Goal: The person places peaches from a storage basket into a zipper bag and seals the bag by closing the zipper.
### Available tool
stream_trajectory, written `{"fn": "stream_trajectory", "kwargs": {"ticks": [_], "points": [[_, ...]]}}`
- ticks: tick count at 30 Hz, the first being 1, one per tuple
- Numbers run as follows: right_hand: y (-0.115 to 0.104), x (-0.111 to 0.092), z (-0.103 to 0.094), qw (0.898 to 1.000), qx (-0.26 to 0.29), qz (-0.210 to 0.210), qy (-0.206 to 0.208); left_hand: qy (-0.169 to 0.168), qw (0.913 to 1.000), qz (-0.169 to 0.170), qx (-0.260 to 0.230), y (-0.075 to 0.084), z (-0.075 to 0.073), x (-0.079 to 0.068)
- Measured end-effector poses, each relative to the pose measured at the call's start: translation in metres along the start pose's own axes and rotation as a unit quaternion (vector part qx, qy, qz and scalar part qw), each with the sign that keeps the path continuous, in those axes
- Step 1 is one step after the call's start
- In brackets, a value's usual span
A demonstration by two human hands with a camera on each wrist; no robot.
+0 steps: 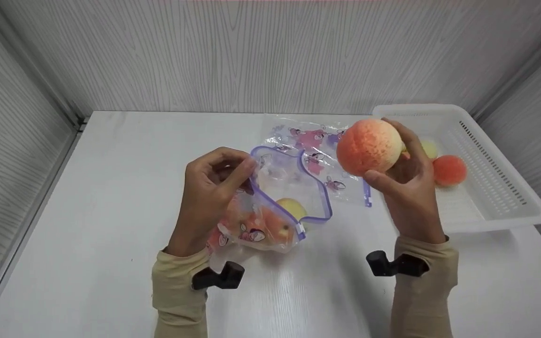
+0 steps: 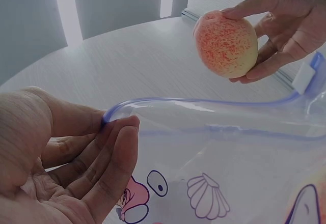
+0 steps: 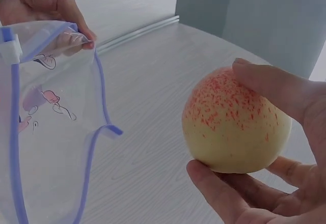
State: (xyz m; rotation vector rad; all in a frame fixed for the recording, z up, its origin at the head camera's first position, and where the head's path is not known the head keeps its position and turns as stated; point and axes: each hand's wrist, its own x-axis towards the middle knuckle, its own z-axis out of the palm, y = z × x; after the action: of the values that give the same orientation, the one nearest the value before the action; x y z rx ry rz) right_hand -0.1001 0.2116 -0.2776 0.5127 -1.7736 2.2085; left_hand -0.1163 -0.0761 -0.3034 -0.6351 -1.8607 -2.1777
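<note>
My left hand (image 1: 215,190) pinches the purple-edged rim of a clear zip bag (image 1: 266,230) printed with cartoon figures. The bag's mouth gapes toward the right, and a white slider (image 1: 300,229) sits at its near corner. Inside lie orange-red fruit and a yellow one (image 1: 291,206), seen partly through the plastic. Up in the air to the right of the bag, my right hand (image 1: 413,192) grips a peach (image 1: 369,146), red-orange on one side and pale yellow on the other. In the right wrist view, thumb and fingers span the peach (image 3: 234,124), apart from the bag.
A white perforated basket (image 1: 500,188) stands at the right, holding a red-orange fruit (image 1: 450,170) and a yellow-green one (image 1: 428,149) partly behind my right hand. A second printed zip bag (image 1: 336,180) lies flat behind the first. A grey wood-grain panel (image 1: 233,56) backs the table.
</note>
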Motion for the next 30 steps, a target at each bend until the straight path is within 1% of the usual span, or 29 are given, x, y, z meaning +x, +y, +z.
{"fn": "stream_trajectory", "kwargs": {"ticks": [5,8,11,17,24,30], "points": [[0.001,-0.002,0.009,0.998,-0.045,0.003,-0.039,0.0,1.0,0.006,0.001,0.001,0.0,0.0],[0.004,-0.002,0.015,0.993,-0.09,0.007,-0.071,0.001,0.9999,0.011,0.001,0.002,0.001,0.0],[0.006,-0.001,0.019,0.988,-0.124,0.006,-0.09,0.001,0.9998,0.017,-0.005,0.002,0.001,0.001],[0.01,-0.003,0.022,0.982,-0.166,0.011,-0.094,0.003,0.9998,0.015,-0.011,0.002,0.002,0.0],[0.015,-0.001,0.024,0.967,-0.232,0.007,-0.106,0.003,0.9998,0.015,-0.015,0.001,0.001,0.001],[0.016,-0.001,0.025,0.962,-0.246,0.004,-0.116,0.001,0.9999,0.013,-0.011,0.001,0.0,0.001]]}}
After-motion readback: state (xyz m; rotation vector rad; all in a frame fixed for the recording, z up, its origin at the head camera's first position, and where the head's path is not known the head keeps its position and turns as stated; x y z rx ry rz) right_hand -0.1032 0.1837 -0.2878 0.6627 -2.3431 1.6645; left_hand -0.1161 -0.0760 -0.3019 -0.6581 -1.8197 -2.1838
